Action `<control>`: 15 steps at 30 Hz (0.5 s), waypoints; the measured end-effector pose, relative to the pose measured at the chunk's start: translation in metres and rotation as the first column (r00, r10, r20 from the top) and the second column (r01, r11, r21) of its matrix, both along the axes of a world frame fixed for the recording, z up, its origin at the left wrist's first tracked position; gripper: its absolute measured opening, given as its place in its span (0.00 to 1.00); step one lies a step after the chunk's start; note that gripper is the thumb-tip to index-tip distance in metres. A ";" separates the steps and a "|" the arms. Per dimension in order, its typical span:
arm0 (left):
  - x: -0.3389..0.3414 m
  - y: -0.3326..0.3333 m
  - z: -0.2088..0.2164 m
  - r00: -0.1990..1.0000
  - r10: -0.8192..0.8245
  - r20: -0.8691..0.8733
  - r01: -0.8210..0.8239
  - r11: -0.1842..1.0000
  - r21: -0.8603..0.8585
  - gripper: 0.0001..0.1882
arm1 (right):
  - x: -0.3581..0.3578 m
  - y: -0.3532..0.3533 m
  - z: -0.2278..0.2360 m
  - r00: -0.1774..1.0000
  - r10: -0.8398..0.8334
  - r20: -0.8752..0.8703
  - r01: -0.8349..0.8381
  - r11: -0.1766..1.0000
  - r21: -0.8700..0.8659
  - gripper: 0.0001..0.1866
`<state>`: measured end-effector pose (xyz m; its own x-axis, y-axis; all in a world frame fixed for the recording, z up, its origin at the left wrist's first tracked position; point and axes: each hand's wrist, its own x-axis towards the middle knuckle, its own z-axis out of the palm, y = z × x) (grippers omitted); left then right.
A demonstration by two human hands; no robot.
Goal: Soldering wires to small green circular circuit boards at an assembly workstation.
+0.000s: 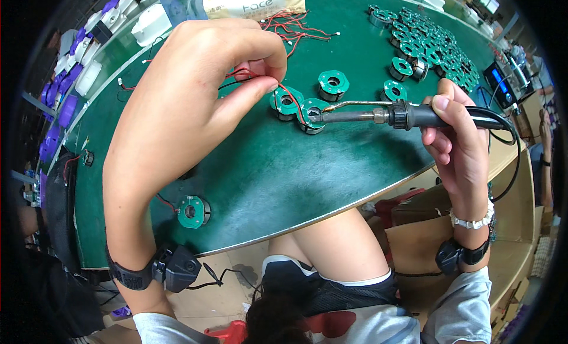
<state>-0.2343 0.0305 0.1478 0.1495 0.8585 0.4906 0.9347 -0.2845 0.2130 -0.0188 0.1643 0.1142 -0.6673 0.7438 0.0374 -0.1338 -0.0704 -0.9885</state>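
My left hand (213, 63) pinches a red and black wire (290, 90) between thumb and fingers. The red strand curves down to a green circuit board on a round metal coil part (313, 129). My right hand (458, 122) grips a soldering iron (417, 115) by its black handle. Its tip, with a thin bent metal tube alongside, reaches the same board near the wire's end; the exact contact is too small to tell. A second board (286, 102) sits against this one on the left, and another (333, 83) stands just behind.
Many similar green boards (438, 48) crowd the far right of the green table. Loose red wires (296, 31) lie in front of a soft tissue pack (254, 3). One wired board (193, 212) sits near the front edge. A soldering station (500, 83) stands right; the iron's cable (518, 148) loops beside my wrist.
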 end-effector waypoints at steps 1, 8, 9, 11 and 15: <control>0.000 0.000 0.000 1.000 0.006 0.004 -0.006 1.000 -0.010 0.05 | 0.000 0.000 0.000 1.000 0.000 0.002 0.000 1.000 0.000 0.11; 0.000 0.000 -0.001 0.998 0.002 -0.063 -0.001 1.000 0.015 0.05 | -0.001 0.001 -0.001 1.000 -0.011 0.020 0.011 1.000 0.025 0.11; 0.001 -0.001 -0.001 0.998 0.010 -0.059 -0.009 1.000 0.017 0.05 | -0.002 0.001 -0.001 1.000 -0.016 0.022 0.015 0.999 0.032 0.11; 0.002 -0.001 0.000 0.998 0.018 -0.053 -0.017 1.000 0.019 0.06 | -0.002 0.000 -0.001 1.000 -0.016 0.023 0.016 1.000 0.027 0.11; 0.001 0.002 -0.001 0.997 0.002 -0.078 0.001 0.999 0.033 0.05 | -0.003 0.000 0.000 0.999 -0.026 0.026 0.025 0.999 0.020 0.11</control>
